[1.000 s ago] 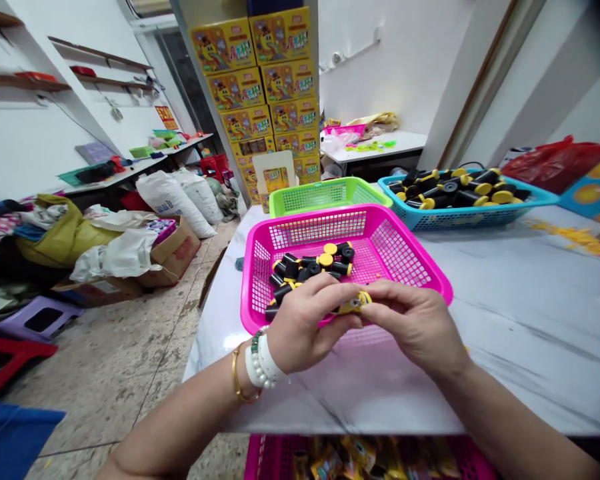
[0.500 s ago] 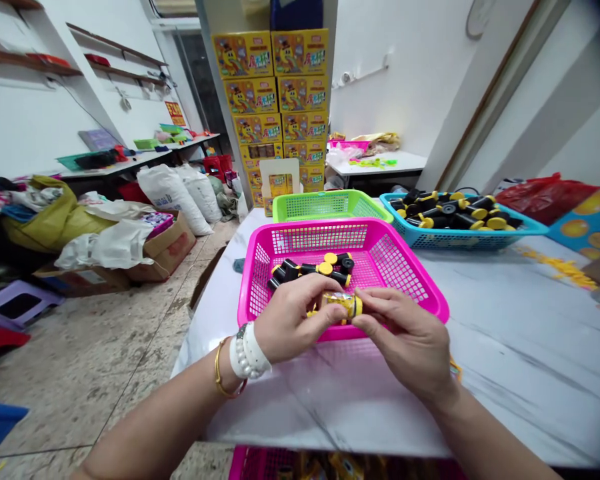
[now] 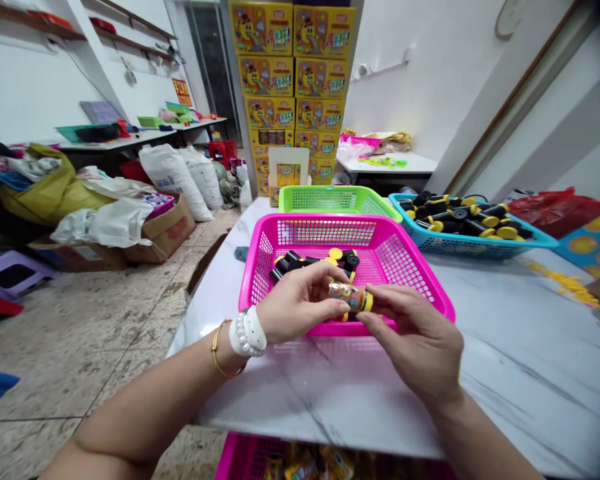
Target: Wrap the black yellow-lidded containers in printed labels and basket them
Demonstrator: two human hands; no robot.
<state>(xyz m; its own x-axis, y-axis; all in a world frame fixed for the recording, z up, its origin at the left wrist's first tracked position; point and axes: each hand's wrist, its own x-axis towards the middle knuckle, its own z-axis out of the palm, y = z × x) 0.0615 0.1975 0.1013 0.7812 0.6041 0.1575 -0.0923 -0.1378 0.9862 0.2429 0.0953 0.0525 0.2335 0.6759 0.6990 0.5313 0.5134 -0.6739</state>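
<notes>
Evidently the printed cylinder [image 3: 347, 294] is light and smooth, probably a thin plastic wrap over a stiff core, so I judge it rigid enough for a gentle pinch but a bit slick along its glossy side; the best holds look like the middle of its body and the rim of its yellow cap [image 3: 368, 302]. It is above the near part of the pink basket [image 3: 445, 307], lying nearly level, capped end toward the right hand [image 3: 417, 343]. The left hand [image 3: 300, 300] is closed on the body, thumb along the lower side and fingers curled behind and above, leaving the printed face bare between them. The right thumb and fingertips are drawn nearly together about the cap, 1 on each side; how hard they press I cannot tell. Beneath, inside the pink basket, lie black tubes [image 3: 293, 260] with yellow ends, loosely heaped toward its left. Just behind the pink basket is a green basket [image 3: 325, 200]; to its right and farther back, a blue basket [image 3: 480, 247] heaped with similar tubes; well behind it, 2 columns of yellow boxes [image 3: 265, 73].
</notes>
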